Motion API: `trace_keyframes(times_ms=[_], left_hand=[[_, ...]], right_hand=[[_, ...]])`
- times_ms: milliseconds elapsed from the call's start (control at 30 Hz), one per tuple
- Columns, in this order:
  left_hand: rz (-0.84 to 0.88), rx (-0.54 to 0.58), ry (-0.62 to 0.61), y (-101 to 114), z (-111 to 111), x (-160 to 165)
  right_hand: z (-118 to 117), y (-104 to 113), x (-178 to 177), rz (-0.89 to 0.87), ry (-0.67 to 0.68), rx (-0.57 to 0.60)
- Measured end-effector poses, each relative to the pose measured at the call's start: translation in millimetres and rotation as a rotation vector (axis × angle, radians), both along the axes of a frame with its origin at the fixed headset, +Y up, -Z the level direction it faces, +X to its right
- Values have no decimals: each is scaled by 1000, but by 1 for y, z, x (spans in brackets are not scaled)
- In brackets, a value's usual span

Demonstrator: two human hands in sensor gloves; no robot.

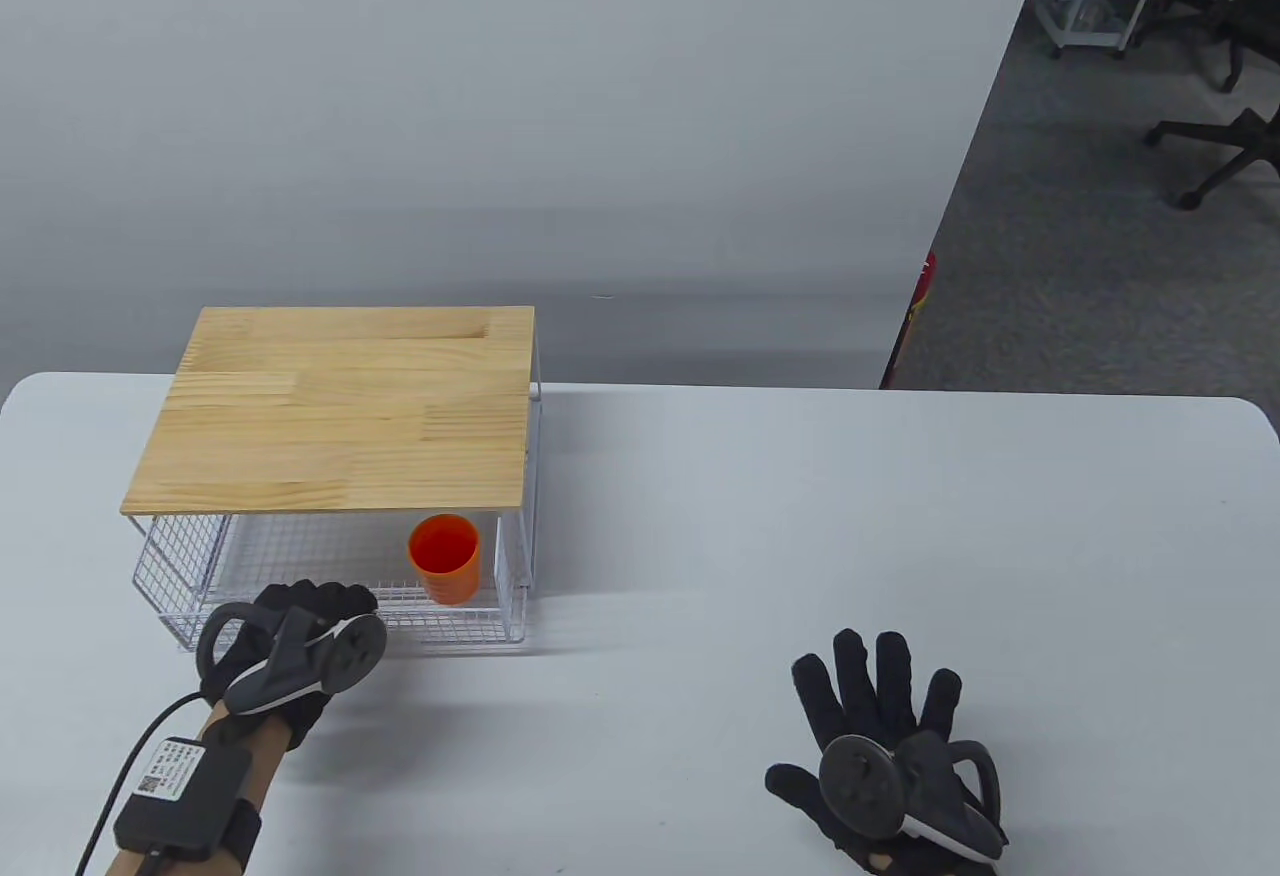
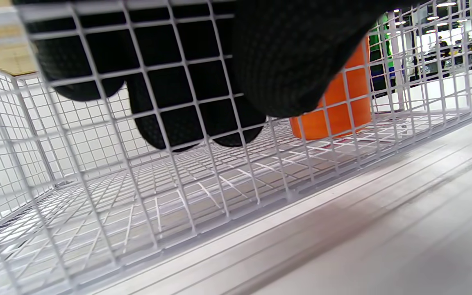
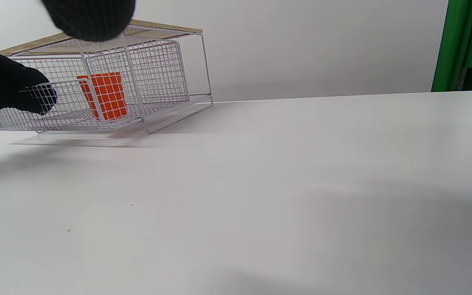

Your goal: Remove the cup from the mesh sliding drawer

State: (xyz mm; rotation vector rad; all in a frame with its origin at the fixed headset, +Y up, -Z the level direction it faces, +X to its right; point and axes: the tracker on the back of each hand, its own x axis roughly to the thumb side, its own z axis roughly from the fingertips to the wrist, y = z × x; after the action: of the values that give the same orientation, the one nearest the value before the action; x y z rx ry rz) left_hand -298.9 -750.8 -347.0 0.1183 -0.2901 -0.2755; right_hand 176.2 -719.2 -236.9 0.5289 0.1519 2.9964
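White mesh drawer is part out; the left hand hooks its fingers over the front wall. Best pull straight so the orange cup, right of them, stays upright. Right hand lies flat, spread on the bench.

We see the orange cup upright in the white mesh drawer's right front corner, the drawer partly out from under the wooden top.

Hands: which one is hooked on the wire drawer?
The left hand. Its fingers curl over the front of the mesh drawer near the orange cup. The right hand lies flat on the table, apart.
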Motion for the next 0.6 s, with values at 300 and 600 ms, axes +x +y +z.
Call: trace_keyframes(times_ms=[300, 600], left_hand=[[-9, 6, -11, -2, 10, 0], [-14, 13, -24, -2, 20, 0]], right_hand=[[0, -1, -1, 3, 1, -6], [0, -1, -2, 3, 7, -7]])
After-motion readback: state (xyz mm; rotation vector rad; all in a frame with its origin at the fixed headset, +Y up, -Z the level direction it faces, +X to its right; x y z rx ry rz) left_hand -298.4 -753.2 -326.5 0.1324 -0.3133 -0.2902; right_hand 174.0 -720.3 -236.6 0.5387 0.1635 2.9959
